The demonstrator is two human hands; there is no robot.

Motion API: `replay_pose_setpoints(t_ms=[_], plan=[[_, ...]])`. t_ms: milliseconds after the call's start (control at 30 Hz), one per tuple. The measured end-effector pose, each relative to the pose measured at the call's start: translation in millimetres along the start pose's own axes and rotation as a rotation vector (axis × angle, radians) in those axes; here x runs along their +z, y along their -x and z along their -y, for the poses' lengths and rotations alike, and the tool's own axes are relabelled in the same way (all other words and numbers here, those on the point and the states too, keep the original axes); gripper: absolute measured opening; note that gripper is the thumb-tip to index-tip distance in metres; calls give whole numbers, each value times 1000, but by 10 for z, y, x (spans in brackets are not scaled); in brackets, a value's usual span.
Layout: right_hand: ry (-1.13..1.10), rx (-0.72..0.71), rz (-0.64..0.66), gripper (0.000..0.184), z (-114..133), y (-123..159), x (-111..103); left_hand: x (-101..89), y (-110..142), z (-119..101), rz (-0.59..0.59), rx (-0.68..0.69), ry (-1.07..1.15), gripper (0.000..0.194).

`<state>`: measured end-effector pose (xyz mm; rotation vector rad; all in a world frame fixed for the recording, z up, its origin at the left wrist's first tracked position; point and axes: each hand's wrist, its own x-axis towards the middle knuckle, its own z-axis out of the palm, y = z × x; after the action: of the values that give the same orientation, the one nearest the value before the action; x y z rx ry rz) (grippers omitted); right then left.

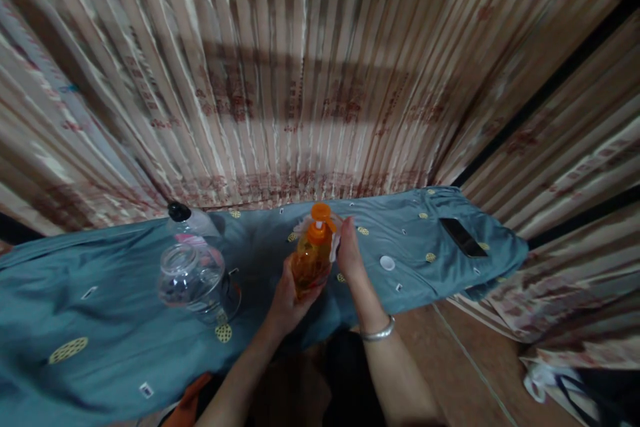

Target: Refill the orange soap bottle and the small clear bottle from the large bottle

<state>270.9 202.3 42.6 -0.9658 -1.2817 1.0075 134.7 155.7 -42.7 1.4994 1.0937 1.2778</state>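
Gripping an amber bottle (310, 260) in the left hand (295, 293), clamped round the lower body. Located near the middle of a blue-clothed worktop (120, 320); impossible to tell whether lifted clear or resting there. Fitted with an orange pump head (321, 213), uppermost.

Key relation: set between the two hands, beyond the left wrist and just left of the right hand (351, 253). Tilted along the long axis, base towards the wearer, pump head away, with a slight lean to the right. Nearer of the pair: the left, in full contact. Right hand: just beside the upper flank, thumb raised, with white tissue-like material (335, 247) between hand and bottle. Fingers largely hidden; cannot tell whether closed on the white material or merely laid against it. Worn on the right wrist: one silver bracelet (379, 331).

Also listed, well apart to the left: one clear wide-mouthed jug (195, 280); behind it, one black-capped bottle (179, 211). To the right: one small white disc (387, 263), flat; farther along, one dark phone-like slab (463, 238). Backdrop: striped curtain (300, 80), printed in red.
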Motion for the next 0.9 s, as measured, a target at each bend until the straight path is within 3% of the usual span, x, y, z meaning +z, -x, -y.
replay_pose_setpoints(t_ms=[67, 133, 267, 367, 467, 567, 767, 833, 900], plan=[[-47, 39, 83, 87, 88, -109, -34, -1, 8, -7, 3, -15, 6, 69], [-81, 85, 57, 84, 59, -78, -56, -1, 3, 24, -20, -31, 5, 66], [-280, 235, -112, 77, -240, 245, -43, -54, -62, 127, -120, -21, -28, 71], [-307, 308, -243, 71, -495, 475, 14, -148, -119, 137, -214, 21, -82, 73], [-304, 344, -330, 69, -614, 578, 65, -210, -119, 83, -251, 78, -147, 53], [-305, 323, -322, 71, -486, 552, 82, -159, -36, 40, -229, 132, -195, 40], [-162, 119, -75, 67, 233, 298, 103, 129, 117, 111, -163, 208, -235, 93], [-87, 79, 34, 68, 322, 247, 129, 176, 101, 149, -148, 203, -229, 93], [-50, 61, 82, 66, 240, 241, 148, 181, 65, 174, -139, 185, -216, 86]])
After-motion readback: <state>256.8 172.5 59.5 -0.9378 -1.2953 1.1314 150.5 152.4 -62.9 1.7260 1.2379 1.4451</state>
